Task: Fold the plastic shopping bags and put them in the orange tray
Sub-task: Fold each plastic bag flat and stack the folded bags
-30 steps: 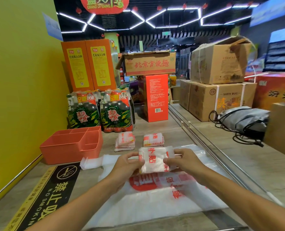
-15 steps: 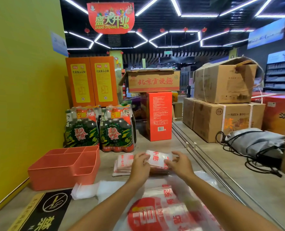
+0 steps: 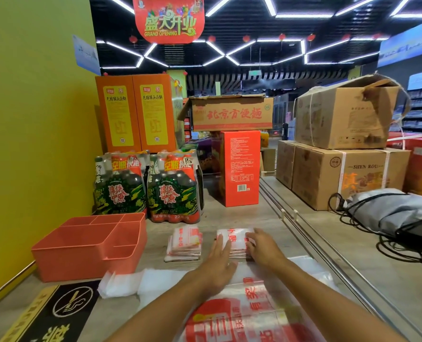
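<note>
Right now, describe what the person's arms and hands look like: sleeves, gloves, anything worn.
Both forearms are bare right to the bottom edge of the picture; no sleeves show. The left hand and right hand wear no gloves. No watch, bracelet or ring is visible on the wrists or fingers.

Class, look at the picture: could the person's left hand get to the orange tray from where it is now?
Probably yes. The left hand rests beside the right stack of folded bags; only the low left stack lies between it and the orange tray.
</note>
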Demonstrator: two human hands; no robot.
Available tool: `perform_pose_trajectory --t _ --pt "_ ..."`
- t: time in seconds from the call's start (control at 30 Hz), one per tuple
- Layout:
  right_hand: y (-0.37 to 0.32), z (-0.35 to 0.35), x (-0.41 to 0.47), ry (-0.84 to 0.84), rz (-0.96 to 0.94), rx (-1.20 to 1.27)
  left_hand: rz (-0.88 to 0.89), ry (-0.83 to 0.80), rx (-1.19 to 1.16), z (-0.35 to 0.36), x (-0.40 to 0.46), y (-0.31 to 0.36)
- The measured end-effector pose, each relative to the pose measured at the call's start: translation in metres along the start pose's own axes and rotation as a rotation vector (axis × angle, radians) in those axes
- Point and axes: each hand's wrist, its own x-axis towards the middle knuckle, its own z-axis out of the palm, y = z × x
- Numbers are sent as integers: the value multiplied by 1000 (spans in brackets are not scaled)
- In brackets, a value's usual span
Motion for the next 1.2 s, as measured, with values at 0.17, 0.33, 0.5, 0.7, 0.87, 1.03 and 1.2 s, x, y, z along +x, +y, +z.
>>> perform_pose_trajectory --t 0.17,0.33,0.5,0.7,0.87,1.03,1.2 --pt "2 -1 2 10 -185 -238 28 30 183 -4 9 -1" --pt "-1 7 6 -233 -224 -322 83 59 173 -12 17 1" --pt "9 12 6 -276 -204 -286 115 38 251 -17 23 8" --pt "11 10 13 -291 -209 -227 94 4 361 -11 41 7" --pt "6 11 10 -274 -251 -242 119 5 329 -4 40 -1" --pt "18 14 16 -289 -190 -216 116 11 303 -3 41 -1" --pt "25 25 16 -322 -169 -239 111 -23 286 -3 41 -5"
